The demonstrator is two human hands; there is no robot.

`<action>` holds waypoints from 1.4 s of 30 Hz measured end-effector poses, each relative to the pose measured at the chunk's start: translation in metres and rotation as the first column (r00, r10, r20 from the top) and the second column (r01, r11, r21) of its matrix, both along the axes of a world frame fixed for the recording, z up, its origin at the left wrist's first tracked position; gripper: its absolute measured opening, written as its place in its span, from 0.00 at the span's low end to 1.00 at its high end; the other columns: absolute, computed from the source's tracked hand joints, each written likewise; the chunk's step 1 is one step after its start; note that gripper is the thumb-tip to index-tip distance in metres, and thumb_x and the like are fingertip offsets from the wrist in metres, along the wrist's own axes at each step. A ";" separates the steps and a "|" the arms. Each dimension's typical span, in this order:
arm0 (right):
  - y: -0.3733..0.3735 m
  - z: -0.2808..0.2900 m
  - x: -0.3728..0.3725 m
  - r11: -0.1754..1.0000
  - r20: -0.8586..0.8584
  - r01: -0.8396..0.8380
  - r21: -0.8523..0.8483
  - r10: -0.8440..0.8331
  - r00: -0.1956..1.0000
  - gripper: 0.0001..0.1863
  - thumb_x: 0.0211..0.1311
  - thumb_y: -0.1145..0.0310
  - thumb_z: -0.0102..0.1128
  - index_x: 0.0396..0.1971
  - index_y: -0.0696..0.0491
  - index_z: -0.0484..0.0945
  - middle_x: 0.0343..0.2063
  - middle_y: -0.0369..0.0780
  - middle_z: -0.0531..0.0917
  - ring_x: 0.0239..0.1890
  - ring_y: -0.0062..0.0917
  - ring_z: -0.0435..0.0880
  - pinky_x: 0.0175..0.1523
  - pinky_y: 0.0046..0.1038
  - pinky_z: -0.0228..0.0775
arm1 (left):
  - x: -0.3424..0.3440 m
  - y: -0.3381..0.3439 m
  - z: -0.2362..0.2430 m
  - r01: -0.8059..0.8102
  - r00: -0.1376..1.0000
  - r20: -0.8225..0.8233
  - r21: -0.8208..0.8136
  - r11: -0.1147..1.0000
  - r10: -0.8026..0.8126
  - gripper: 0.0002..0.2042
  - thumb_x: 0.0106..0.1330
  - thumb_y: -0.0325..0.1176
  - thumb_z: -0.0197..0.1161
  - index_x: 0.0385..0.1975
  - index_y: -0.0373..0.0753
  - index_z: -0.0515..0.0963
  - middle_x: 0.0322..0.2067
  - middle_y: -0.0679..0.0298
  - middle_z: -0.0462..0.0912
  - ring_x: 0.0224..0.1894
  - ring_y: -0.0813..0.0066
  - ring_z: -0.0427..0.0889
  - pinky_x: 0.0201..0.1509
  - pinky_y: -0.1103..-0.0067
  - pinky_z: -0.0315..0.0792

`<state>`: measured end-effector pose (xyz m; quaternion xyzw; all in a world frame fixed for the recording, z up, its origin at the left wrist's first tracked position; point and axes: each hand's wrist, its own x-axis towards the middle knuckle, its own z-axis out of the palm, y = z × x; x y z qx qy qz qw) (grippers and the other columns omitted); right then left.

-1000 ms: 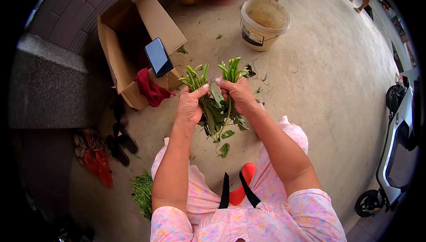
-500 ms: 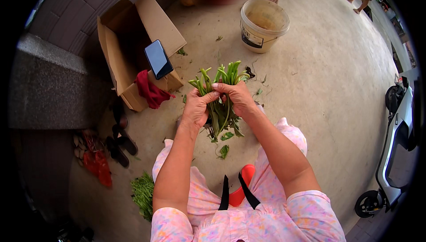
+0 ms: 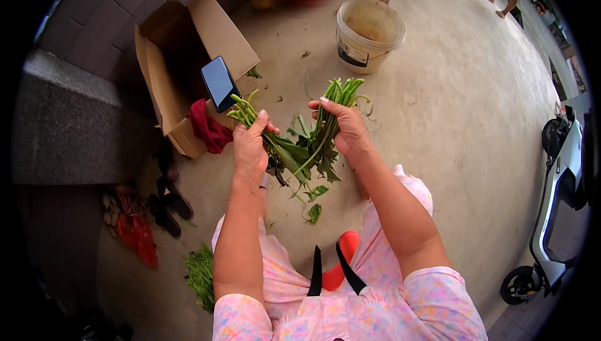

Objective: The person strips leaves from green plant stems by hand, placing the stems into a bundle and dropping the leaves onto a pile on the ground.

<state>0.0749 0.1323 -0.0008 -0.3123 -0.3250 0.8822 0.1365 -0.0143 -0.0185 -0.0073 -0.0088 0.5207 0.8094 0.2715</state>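
Stems of leafy greens are split between my two hands, cut ends pointing away from me and dark leaves hanging toward my knees. My left hand (image 3: pixel 251 147) is closed round the smaller bunch of leafy greens (image 3: pixel 243 111). Closed on the thicker bunch of leafy greens (image 3: pixel 343 92) is my right hand (image 3: pixel 348 129), its thumb pressed over the stems. Between the hands the leaves (image 3: pixel 305 149) of both bunches overlap and tangle. Loose leaves (image 3: pixel 315 213) lie on the floor below them.
An open cardboard box (image 3: pixel 181 72) stands ahead on the left, with a phone (image 3: pixel 219 83) and a dark red cloth (image 3: pixel 208 127) at its edge. Beyond my hands is a bucket (image 3: pixel 369 34). A heap of greens (image 3: pixel 200 277) lies by my left leg; a scooter (image 3: pixel 557 209) stands far right.
My hands have moved apart, the left one going left and the right one slightly right. The bunch that they held together is now parted into two.
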 end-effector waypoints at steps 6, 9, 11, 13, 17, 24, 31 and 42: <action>0.026 -0.008 0.004 0.972 -0.076 0.226 -0.060 -0.230 0.970 0.07 0.51 0.72 0.56 0.20 0.53 0.67 0.14 0.34 0.70 0.16 0.19 0.67 0.22 0.19 0.62 | -0.007 -0.018 0.005 0.046 0.997 0.062 -0.036 0.998 -0.044 0.07 0.57 0.31 0.58 0.20 0.39 0.68 0.14 0.70 0.64 0.15 0.80 0.64 0.19 0.82 0.63; 0.036 -0.009 0.010 0.897 -0.129 0.439 0.057 -0.430 0.894 0.08 0.45 0.76 0.61 0.20 0.53 0.68 0.14 0.34 0.70 0.14 0.16 0.66 0.17 0.17 0.57 | -0.004 -0.020 0.010 0.059 0.998 0.038 -0.116 0.992 -0.055 0.06 0.52 0.28 0.61 0.20 0.40 0.69 0.11 0.71 0.63 0.10 0.82 0.61 0.15 0.83 0.59; 0.033 0.008 0.014 0.854 -0.117 0.502 0.137 -0.489 0.864 0.09 0.42 0.77 0.62 0.18 0.54 0.69 0.12 0.31 0.68 0.11 0.14 0.63 0.15 0.17 0.54 | -0.002 -0.024 0.011 0.101 0.995 0.021 -0.194 0.976 -0.099 0.06 0.50 0.26 0.62 0.19 0.40 0.70 0.10 0.72 0.63 0.09 0.83 0.61 0.14 0.83 0.59; 0.036 0.014 0.018 0.814 -0.136 0.524 0.250 -0.507 0.851 0.08 0.42 0.78 0.62 0.17 0.54 0.69 0.11 0.31 0.68 0.10 0.13 0.62 0.15 0.16 0.53 | 0.002 -0.021 0.005 0.139 0.990 0.045 -0.259 0.956 -0.132 0.06 0.48 0.24 0.62 0.20 0.39 0.70 0.09 0.72 0.64 0.07 0.84 0.60 0.11 0.83 0.57; 0.046 0.013 0.028 0.724 -0.147 0.528 0.443 -0.522 0.840 0.07 0.42 0.77 0.62 0.19 0.55 0.72 0.13 0.31 0.71 0.11 0.11 0.64 0.15 0.14 0.54 | 0.023 -0.015 -0.021 0.290 0.956 0.078 -0.404 0.868 -0.283 0.05 0.47 0.24 0.61 0.19 0.37 0.71 0.09 0.72 0.65 0.07 0.85 0.60 0.09 0.84 0.54; 0.068 0.021 0.052 0.677 -0.072 0.534 0.507 -0.584 0.809 0.07 0.42 0.75 0.64 0.20 0.56 0.74 0.17 0.30 0.74 0.21 0.13 0.70 0.28 0.17 0.62 | 0.058 -0.033 -0.123 0.495 0.834 0.242 -0.726 0.478 -0.497 0.04 0.45 0.26 0.59 0.17 0.35 0.71 0.09 0.69 0.65 0.07 0.82 0.60 0.09 0.81 0.54; 0.082 0.029 0.071 0.745 -0.010 0.616 0.254 -0.635 0.772 0.08 0.42 0.78 0.63 0.18 0.54 0.70 0.13 0.30 0.69 0.11 0.11 0.61 0.15 0.15 0.51 | 0.054 0.010 -0.231 0.441 0.851 0.320 -0.865 0.237 -0.416 0.08 0.44 0.29 0.60 0.15 0.34 0.68 0.11 0.66 0.66 0.10 0.76 0.64 0.13 0.75 0.58; 0.066 0.021 0.090 0.876 0.218 0.480 0.037 -0.476 0.852 0.08 0.46 0.78 0.59 0.20 0.54 0.68 0.13 0.30 0.66 0.12 0.11 0.60 0.16 0.16 0.51 | 0.057 0.122 -0.321 0.434 0.769 0.325 -0.897 0.076 -0.551 0.16 0.46 0.23 0.49 0.38 0.33 0.70 0.34 0.48 0.75 0.35 0.57 0.76 0.31 0.72 0.70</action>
